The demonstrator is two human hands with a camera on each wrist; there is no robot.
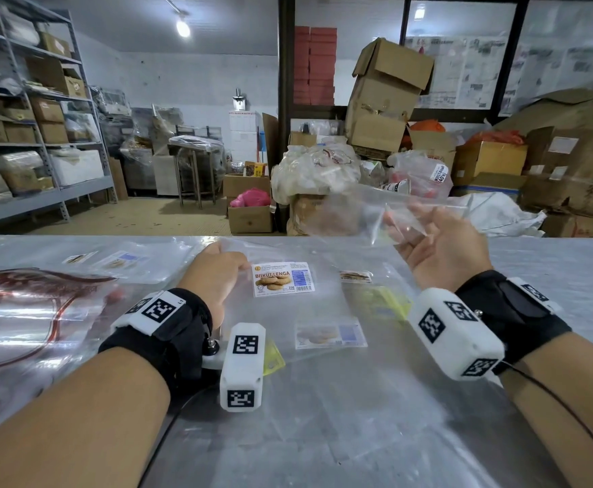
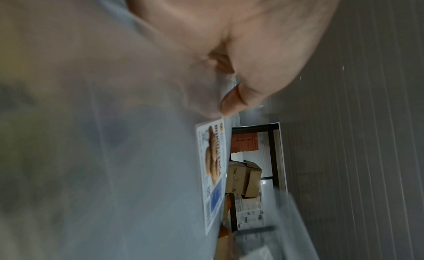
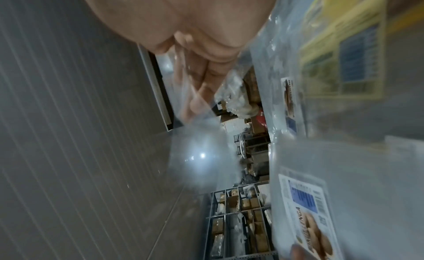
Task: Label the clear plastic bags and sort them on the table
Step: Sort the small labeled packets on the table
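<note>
Grey metal shelving (image 1: 24, 110) stands at nine o'clock, stacked cardboard boxes (image 1: 383, 100) at one, one ceiling lamp (image 1: 182, 28) lit.

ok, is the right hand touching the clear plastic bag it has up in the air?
Touching. In the head view the right hand is raised off the table, with the clear plastic bag lying across its fingers; the right wrist view shows film over them.

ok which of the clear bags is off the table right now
The unlabelled clear bag held up in the right hand. The others lie flat on the table, including the Biskut Lenga labelled bag under the left hand.
</note>
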